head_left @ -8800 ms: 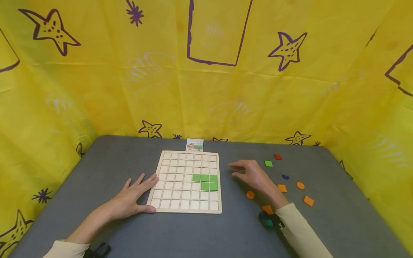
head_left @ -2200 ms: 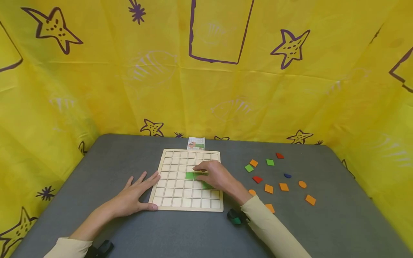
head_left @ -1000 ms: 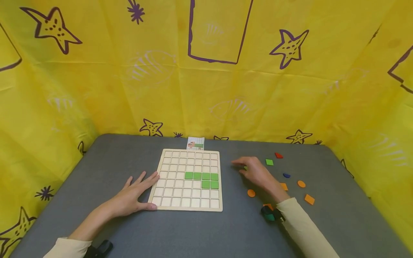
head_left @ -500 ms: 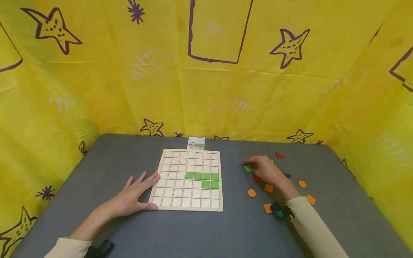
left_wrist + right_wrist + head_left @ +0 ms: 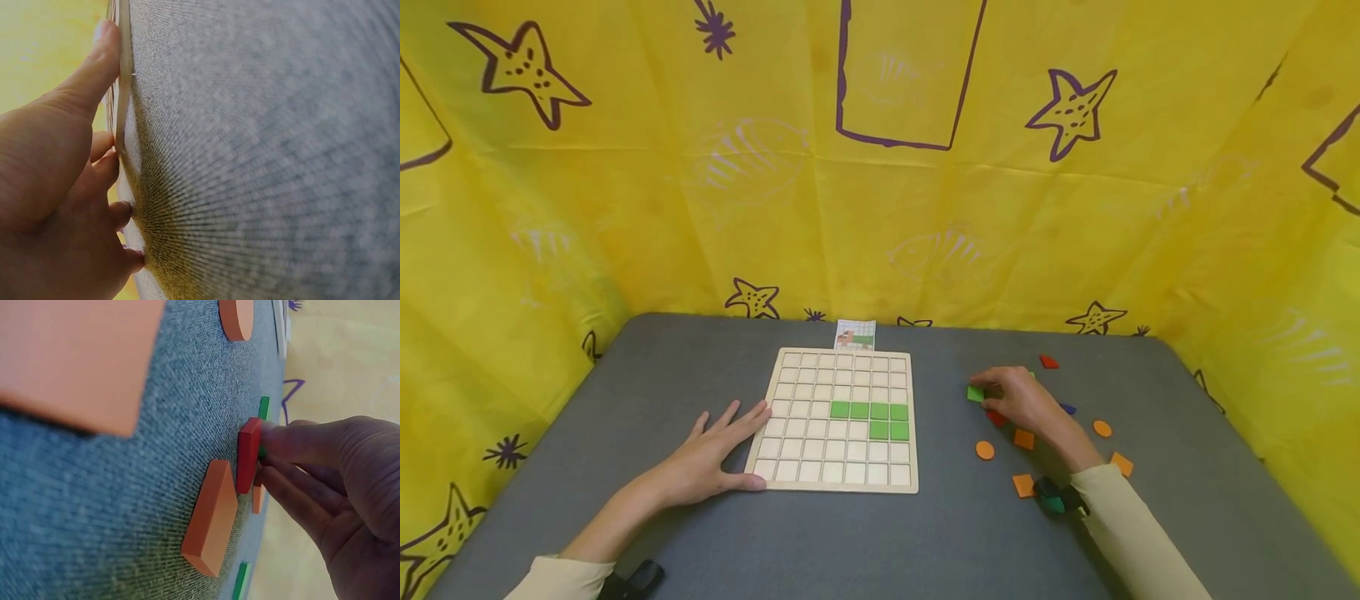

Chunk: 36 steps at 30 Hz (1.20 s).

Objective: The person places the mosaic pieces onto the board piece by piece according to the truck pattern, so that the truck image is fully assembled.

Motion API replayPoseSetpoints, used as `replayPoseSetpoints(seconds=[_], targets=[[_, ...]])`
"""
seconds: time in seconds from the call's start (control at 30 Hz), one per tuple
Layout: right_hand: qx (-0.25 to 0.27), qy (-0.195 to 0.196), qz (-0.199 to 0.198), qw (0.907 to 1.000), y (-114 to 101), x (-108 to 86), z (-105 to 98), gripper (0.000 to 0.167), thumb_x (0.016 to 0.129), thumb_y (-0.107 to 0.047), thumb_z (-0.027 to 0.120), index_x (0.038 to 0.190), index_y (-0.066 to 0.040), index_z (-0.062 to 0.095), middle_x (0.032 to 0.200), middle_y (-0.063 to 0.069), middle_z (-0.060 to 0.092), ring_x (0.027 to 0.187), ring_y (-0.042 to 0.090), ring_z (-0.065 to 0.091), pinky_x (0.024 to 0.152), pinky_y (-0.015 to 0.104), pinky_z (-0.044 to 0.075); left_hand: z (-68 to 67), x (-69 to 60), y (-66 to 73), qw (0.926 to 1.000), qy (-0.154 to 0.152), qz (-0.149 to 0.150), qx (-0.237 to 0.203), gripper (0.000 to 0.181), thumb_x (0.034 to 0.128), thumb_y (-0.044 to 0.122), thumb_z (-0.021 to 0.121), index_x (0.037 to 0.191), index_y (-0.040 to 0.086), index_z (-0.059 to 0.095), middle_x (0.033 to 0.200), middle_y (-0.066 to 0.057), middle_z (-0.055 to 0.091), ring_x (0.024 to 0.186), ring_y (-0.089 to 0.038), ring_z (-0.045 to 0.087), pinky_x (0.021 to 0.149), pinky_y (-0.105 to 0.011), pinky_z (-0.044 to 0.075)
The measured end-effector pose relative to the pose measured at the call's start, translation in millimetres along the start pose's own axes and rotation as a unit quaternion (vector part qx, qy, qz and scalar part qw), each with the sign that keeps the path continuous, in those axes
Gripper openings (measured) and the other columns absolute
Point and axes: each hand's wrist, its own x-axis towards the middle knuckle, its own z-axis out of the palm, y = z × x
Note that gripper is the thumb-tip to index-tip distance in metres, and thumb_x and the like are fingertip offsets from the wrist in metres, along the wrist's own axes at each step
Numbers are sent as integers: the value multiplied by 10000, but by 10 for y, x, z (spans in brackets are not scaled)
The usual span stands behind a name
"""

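Observation:
My left hand (image 5: 707, 458) rests on the left edge of a wooden grid board (image 5: 842, 488), fingers spread and thumb at the near corner. In the left wrist view that thumb lies along the board's edge (image 5: 125, 75). Several green square tiles (image 5: 860, 410) sit in the board's cells, forming two rows on its right side. Right of the board, my right hand (image 5: 1021, 400) pinches a green square tile (image 5: 975, 393) between thumb and fingers. In the right wrist view, a red piece (image 5: 247, 456) partly covers this green tile (image 5: 264, 407).
A small picture card (image 5: 855, 336) lies behind the board. Loose pieces are scattered on the right, including an orange disc (image 5: 985, 450), orange squares (image 5: 1024, 438) and a red piece (image 5: 1049, 362). My right hand and forearm hide some. A yellow cloth (image 5: 880, 208) hangs around the grey table.
One more green tile lies at the left end of the board's upper green row. My right hand has moved from the board to the loose pieces and taken a green tile. The left hand stays put.

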Motion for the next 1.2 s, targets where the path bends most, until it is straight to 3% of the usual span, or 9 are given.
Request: replayPoseSetpoints(seconds=[0.6,1.03,1.2], targets=[[-121,126,28,9998,-80,-28,20,330,804,16,769,1130,7,721,1071,132,721,978,294,689,844,448,551,9,6,4,10000,-5,7,20,1019,725,602,745,1531,120,350,1595,-124,273,1438,-515,113,1058,-730,-10],[122,278,-479,9984,-335,25,119,320,795,27,770,1112,10,724,1052,112,724,972,266,695,845,414,554,-2,-6,-3,10000,-8,-17,15,1023,725,593,748,1534,117,341,1595,-130,269,1437,-517,109,1055,-733,-10],[72,338,-473,9983,-383,44,176,325,787,28,779,1106,-4,730,1053,99,728,966,255,691,845,409,554,6,-7,-6,10000,0,22,13,1021,730,599,741,1535,115,339,1597,-129,265,1440,-513,108,1057,-732,-11]])
